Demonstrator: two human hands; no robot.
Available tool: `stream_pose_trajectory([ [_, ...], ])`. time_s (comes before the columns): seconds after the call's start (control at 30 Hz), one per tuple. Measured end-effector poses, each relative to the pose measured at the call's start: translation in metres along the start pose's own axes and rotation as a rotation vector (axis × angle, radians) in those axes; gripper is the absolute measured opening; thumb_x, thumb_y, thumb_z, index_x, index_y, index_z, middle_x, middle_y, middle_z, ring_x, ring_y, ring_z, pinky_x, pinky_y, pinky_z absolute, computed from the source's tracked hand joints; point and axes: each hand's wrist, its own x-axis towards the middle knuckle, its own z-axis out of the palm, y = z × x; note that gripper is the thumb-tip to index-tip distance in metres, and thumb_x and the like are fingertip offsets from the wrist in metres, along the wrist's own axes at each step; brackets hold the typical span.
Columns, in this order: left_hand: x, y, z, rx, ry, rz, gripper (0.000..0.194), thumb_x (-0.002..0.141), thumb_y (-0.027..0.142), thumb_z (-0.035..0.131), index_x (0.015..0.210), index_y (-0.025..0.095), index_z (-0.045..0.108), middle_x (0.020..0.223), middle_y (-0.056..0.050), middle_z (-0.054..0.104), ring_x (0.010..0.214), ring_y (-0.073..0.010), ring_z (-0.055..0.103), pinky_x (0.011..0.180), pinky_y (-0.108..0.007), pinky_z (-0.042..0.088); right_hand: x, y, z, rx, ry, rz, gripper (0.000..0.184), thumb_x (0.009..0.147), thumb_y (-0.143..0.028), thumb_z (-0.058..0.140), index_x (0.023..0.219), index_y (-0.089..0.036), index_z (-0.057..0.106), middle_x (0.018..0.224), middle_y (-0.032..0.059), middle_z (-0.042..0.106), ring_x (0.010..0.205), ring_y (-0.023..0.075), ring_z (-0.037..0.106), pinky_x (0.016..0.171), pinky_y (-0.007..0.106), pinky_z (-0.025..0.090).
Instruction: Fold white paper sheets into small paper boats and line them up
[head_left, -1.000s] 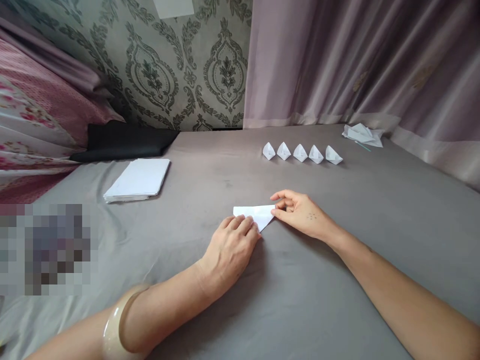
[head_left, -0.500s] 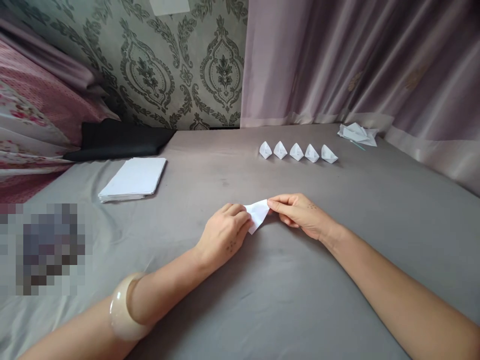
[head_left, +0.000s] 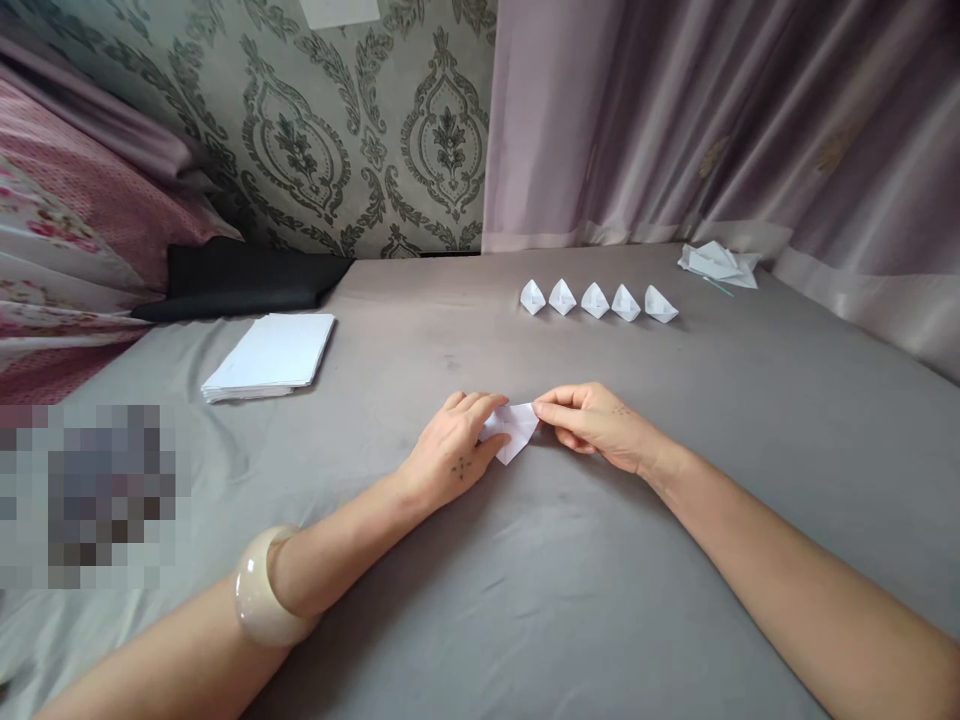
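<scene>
A small folded sheet of white paper (head_left: 517, 428) is held between both hands, just above or on the grey cloth; I cannot tell which. My left hand (head_left: 459, 445) grips its left side, thumb on the near face and fingers along the upper edge. At the paper's upper right corner, my right hand (head_left: 592, 425) pinches it between thumb and fingers. Part of the paper is hidden behind my left fingers. Beyond the hands stand several folded white paper boats (head_left: 595, 300) in a row.
A stack of white paper (head_left: 270, 355) lies at the left. Behind it is a black folded cloth (head_left: 247, 278). Loose white papers (head_left: 718, 265) and a thin light-blue stick (head_left: 718, 287) lie at the far right by the curtain (head_left: 637, 120). The grey sheet (head_left: 585, 580) has wrinkles.
My left hand has turned and opened its grip a little, with its thumb now across the paper's near face. The right hand keeps its pinch, nearly unmoved.
</scene>
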Motion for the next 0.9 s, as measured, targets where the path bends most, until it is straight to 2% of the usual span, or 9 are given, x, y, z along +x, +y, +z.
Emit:
stream_pose_trajectory([
  [0.13,-0.001,-0.003,0.002,0.008,0.025,0.034,0.036,0.088,0.023,0.055,0.124,0.021,0.049,0.113,-0.008,0.062,0.096,-0.0231,0.056,0.082,-0.039,0.049,0.000,0.003,0.000,-0.145,0.089,-0.056,0.022,0.078,-0.038,0.062,0.083,-0.018,0.067,0.047,-0.0046,0.050,0.041,0.0063,0.038,0.039,0.020,0.026],
  [0.3,-0.003,-0.005,0.005,0.026,0.033,0.062,0.037,0.090,0.025,0.053,0.126,0.022,0.045,0.115,-0.008,0.060,0.095,-0.0225,0.056,0.083,-0.040,0.048,0.008,0.015,-0.004,-0.198,0.142,-0.105,0.026,0.075,-0.037,0.066,0.094,-0.020,0.060,0.078,0.0000,0.066,0.048,0.0068,0.049,0.044,0.021,0.036],
  [0.37,-0.003,-0.005,0.005,0.033,0.034,0.068,0.038,0.090,0.025,0.053,0.127,0.022,0.044,0.116,-0.008,0.059,0.096,-0.0225,0.056,0.084,-0.041,0.048,0.011,0.019,-0.004,-0.255,0.190,-0.146,0.030,0.072,-0.036,0.069,0.096,-0.022,0.057,0.084,-0.0002,0.066,0.050,0.0066,0.049,0.048,0.022,0.039],
  [0.5,-0.004,-0.004,0.006,0.030,0.048,0.063,0.040,0.090,0.023,0.053,0.128,0.022,0.042,0.125,-0.009,0.055,0.101,-0.0222,0.057,0.087,-0.041,0.048,0.011,0.020,-0.002,-0.458,0.240,-0.202,0.028,0.071,-0.039,0.069,0.092,-0.024,0.058,0.076,-0.0026,0.061,0.056,0.0093,0.049,0.053,0.023,0.037],
  [0.57,-0.004,-0.004,0.005,0.026,0.056,0.054,0.039,0.090,0.024,0.054,0.127,0.023,0.042,0.127,-0.010,0.052,0.100,-0.0215,0.057,0.086,-0.040,0.048,0.009,0.019,0.000,-0.526,0.243,-0.224,0.025,0.073,-0.039,0.067,0.091,-0.024,0.060,0.079,-0.0021,0.060,0.059,0.0103,0.050,0.056,0.025,0.038],
  [0.63,-0.004,-0.002,0.003,0.040,0.066,0.048,0.035,0.089,0.025,0.053,0.123,0.022,0.045,0.122,-0.010,0.053,0.097,-0.0207,0.058,0.082,-0.038,0.049,0.008,0.017,0.000,-0.572,0.240,-0.253,0.022,0.075,-0.039,0.066,0.091,-0.025,0.062,0.086,-0.0010,0.061,0.063,0.0109,0.051,0.060,0.025,0.039],
  [0.73,-0.005,0.005,-0.001,0.156,0.025,0.076,0.015,0.092,0.025,0.048,0.105,0.019,0.055,0.104,-0.007,0.059,0.089,-0.0202,0.058,0.077,-0.037,0.049,0.007,0.014,0.002,-0.615,0.193,-0.306,0.020,0.079,-0.042,0.061,0.087,-0.025,0.066,0.091,0.0002,0.062,0.068,0.0115,0.052,0.065,0.026,0.041],
  [0.83,-0.009,0.017,-0.006,0.318,-0.075,0.132,0.023,0.096,0.019,0.038,0.086,0.017,0.059,0.087,-0.006,0.063,0.081,-0.0200,0.058,0.073,-0.035,0.047,0.007,0.013,0.006,-0.646,0.185,-0.338,0.026,0.083,-0.047,0.056,0.081,-0.023,0.068,0.091,0.0010,0.063,0.069,0.0118,0.053,0.065,0.026,0.040],
  [0.9,-0.014,0.027,-0.006,0.402,-0.083,0.142,0.027,0.096,0.019,0.037,0.083,0.016,0.060,0.082,-0.006,0.063,0.078,-0.0199,0.059,0.070,-0.034,0.047,0.009,0.012,0.010,-0.676,0.214,-0.354,0.025,0.083,-0.045,0.057,0.078,-0.023,0.068,0.089,0.0007,0.064,0.069,0.0123,0.053,0.064,0.027,0.038],
])
